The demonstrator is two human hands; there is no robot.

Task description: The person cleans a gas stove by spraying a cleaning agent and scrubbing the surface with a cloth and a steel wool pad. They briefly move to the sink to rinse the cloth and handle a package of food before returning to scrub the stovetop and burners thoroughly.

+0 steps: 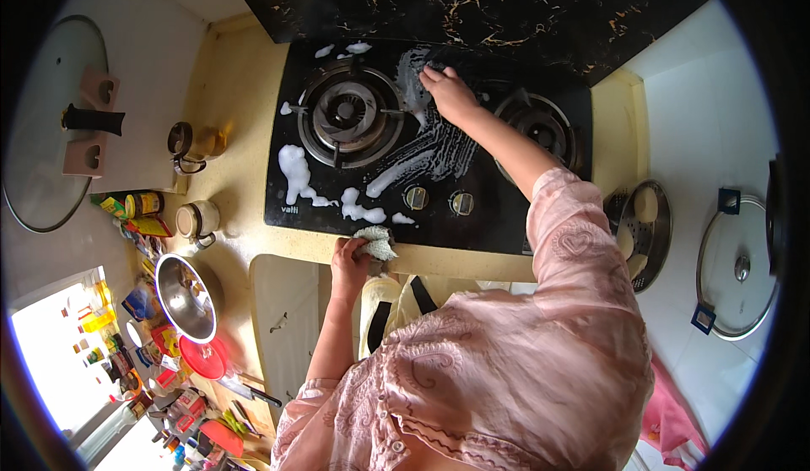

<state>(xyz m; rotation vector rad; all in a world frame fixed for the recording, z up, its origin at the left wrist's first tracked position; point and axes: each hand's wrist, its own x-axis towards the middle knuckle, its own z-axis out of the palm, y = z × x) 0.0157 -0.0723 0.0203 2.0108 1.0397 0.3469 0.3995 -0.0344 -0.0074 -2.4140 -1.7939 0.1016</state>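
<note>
A black glass-topped gas stove (354, 192) carries white foam (295, 175) in blobs and smeared streaks. My right hand (449, 95) reaches over its far middle, between the left burner (348, 112) and the right burner (540, 129). Its fingers are bent together against the foamy glass; what they press there, if anything, is too dark to make out. At the front edge of the counter, my left hand (348, 260) is closed on a crumpled pale green cloth (375, 243). Two control knobs (417, 198) sit near the stove's front, beside the foam streaks.
On the left counter stand glass jars (201, 219), a steel bowl (181, 298), a red lid (204, 355), a knife (253, 391) and several packets and bottles. A perforated steel pan (658, 243) is at the right. Glass lids (734, 277) hang on both side walls.
</note>
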